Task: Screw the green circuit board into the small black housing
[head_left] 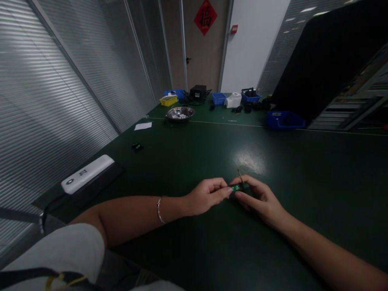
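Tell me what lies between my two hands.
A small green part, held between the left hand and right hand; a thin metal rod juts up near it. The head view shows this.

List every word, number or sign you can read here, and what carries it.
"福": red diamond sign on the door.
White device: marks blurred, unreadable.
Red wall box, black box, small black item, blue bin at right: markings too small.
Held green piece: no text legible.

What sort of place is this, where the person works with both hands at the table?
Probably an office-type room used as a light workshop: it has pale slatted blinds on the left, a broad dark green table, and open blue plastic bins toward its far side.
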Available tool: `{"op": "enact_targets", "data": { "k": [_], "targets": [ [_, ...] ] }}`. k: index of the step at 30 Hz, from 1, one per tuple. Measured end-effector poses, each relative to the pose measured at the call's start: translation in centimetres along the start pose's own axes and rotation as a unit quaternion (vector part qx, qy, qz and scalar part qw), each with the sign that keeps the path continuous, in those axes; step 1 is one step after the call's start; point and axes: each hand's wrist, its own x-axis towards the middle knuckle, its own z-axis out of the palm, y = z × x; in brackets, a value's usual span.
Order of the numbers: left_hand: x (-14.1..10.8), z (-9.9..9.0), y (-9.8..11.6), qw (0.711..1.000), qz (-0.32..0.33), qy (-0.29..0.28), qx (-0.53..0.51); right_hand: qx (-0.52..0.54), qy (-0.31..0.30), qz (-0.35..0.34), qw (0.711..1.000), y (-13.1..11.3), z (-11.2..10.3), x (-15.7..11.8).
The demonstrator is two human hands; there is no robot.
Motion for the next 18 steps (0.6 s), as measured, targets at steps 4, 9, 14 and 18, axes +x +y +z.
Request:
{"op": "enact_targets", "data": {
  "k": [4,9,14,18],
  "targets": [
    [-1.1,-0.5,1.9,0.989,0.033,0.031,0.138,0.01,0.014,0.007,1.0,0.4,-0.2,0.4],
    [-5.4,-4.7,3.2,0.782,0.004,0.152,0.605,0.022,0.018,0.015,0.999,0.4,-0.2,0.6],
    [-10.6,-10.5,1.2,0.59,-0.137,0.29,0.741,0.024,0.02,0.026,0.999,0.1,-0.1,0.6],
    [-12.7,-12.7,0.5,0.541,-0.198,0.335,0.746,0.02,0.034,0.032,0.999,0.2,-0.1,0.5]
  ]
}}
